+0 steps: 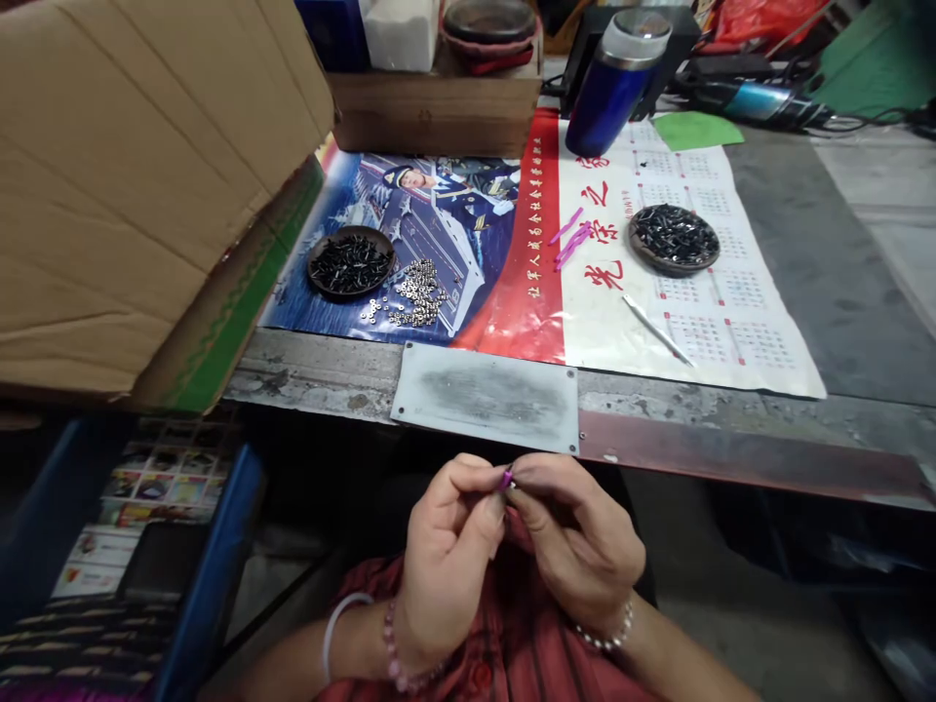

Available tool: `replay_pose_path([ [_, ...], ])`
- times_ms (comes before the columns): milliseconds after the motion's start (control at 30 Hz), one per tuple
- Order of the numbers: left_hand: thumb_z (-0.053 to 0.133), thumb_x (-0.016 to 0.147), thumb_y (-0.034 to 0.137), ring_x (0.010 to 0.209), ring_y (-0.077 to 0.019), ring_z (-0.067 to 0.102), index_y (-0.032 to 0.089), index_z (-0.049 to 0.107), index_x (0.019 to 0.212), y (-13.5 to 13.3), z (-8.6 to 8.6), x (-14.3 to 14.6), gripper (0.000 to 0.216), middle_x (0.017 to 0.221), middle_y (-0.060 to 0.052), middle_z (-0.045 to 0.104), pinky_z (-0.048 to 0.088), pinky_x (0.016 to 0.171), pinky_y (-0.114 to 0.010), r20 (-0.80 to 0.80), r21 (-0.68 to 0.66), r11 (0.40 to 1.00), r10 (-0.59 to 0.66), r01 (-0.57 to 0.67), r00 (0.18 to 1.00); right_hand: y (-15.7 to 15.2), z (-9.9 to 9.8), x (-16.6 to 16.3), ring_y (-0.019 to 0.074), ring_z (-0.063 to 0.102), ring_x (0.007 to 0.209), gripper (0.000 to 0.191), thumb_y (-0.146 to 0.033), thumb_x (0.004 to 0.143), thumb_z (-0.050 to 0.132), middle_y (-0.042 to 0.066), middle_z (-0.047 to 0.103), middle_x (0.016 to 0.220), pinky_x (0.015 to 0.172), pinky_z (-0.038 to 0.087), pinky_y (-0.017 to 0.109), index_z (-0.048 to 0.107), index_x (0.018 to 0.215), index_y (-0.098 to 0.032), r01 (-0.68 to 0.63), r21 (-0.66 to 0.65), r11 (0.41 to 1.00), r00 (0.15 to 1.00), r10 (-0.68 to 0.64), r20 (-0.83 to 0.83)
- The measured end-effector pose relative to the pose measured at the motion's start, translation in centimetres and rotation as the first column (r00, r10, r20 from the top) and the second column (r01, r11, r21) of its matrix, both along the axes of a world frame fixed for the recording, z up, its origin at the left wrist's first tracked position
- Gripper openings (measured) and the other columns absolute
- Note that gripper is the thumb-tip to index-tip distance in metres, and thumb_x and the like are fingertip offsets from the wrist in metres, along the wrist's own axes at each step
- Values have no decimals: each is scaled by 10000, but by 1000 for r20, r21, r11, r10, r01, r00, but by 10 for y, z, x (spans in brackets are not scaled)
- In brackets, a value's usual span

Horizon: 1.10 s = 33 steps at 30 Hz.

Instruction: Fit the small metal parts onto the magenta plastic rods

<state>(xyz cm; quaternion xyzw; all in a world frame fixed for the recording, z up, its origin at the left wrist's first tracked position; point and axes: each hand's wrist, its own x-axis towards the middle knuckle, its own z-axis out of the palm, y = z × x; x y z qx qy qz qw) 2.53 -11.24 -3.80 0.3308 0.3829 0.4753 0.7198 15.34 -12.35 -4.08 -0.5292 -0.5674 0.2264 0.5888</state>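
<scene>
My left hand and my right hand meet in front of my body, below the table edge. Thumb and forefinger of the left pinch a small purple piece, most of it hidden by the fingertips. The right thumb and forefinger are closed right beside it, on something too small and covered to name. Beyond the hands, a grey metal plate is fixed at the table edge. Several pink-purple sticks lie on the poster. A round dish of short black pieces stands left, near a heap of small metal rings.
Another dish of black pieces stands right, near a silver pen-like tool. A blue bottle stands behind on the poster. A large cardboard box blocks the left, above a blue bin. A power tool lies back right.
</scene>
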Motion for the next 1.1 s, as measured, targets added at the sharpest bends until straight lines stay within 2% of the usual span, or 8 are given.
replay_pose_path([
  [133,659,976,198,651,-65,494,259,741,1007,-3,2,1,107,962,-1,580,448,601,-183,-69,79,996,52,-47,996,1,7,3,175,769,851,194,-83,933,648,73,790,971,772,640,274,674,1076,-211,15,82,996,959,-38,280],
  [300,661,969,196,679,-93,519,264,743,973,-2,3,2,106,910,1,606,468,663,-210,-138,158,985,90,-68,986,5,16,6,177,783,743,85,-178,989,608,74,804,886,695,662,279,687,1013,-202,19,84,996,893,-55,447],
  [467,643,967,153,795,-136,599,255,732,964,-2,4,2,135,904,-13,627,498,732,-226,-169,212,974,120,-83,978,3,17,-1,195,785,765,119,-171,992,585,72,808,890,697,664,313,679,1043,-225,54,63,997,895,-76,439],
  [600,608,982,130,834,-135,612,272,722,993,-3,4,0,182,912,-6,630,508,784,-221,-179,257,962,137,-88,974,0,15,-8,192,767,775,146,-127,973,579,74,793,891,701,635,312,664,1054,-215,72,53,996,917,-87,390],
  [733,583,990,123,823,-134,609,269,704,992,-6,2,-1,189,907,-1,620,508,776,-220,-211,281,958,119,-57,970,0,12,-12,174,704,705,150,-106,973,534,53,741,798,669,583,306,637,956,-213,64,22,998,919,-68,389],
  [900,563,1000,118,836,-121,595,274,677,998,-9,-1,-1,193,923,8,598,493,785,-204,-226,290,957,66,3,972,1,4,-12,155,595,622,227,-113,998,471,19,630,672,610,492,291,541,815,-226,65,47,997,917,-78,391],
  [967,552,1006,123,847,-122,590,278,671,1008,-9,-1,-1,196,932,9,594,488,795,-205,-218,290,957,54,11,974,2,2,-13,152,587,623,228,-118,1005,459,17,627,691,601,480,287,533,822,-231,61,51,997,919,-76,388],
  [1100,555,1004,125,834,-128,582,274,674,997,-11,0,0,191,923,7,595,482,778,-211,-200,257,966,52,1,978,3,-1,-12,172,593,676,156,-160,1004,493,26,617,751,611,476,298,534,877,-241,141,86,986,915,-163,370],
])
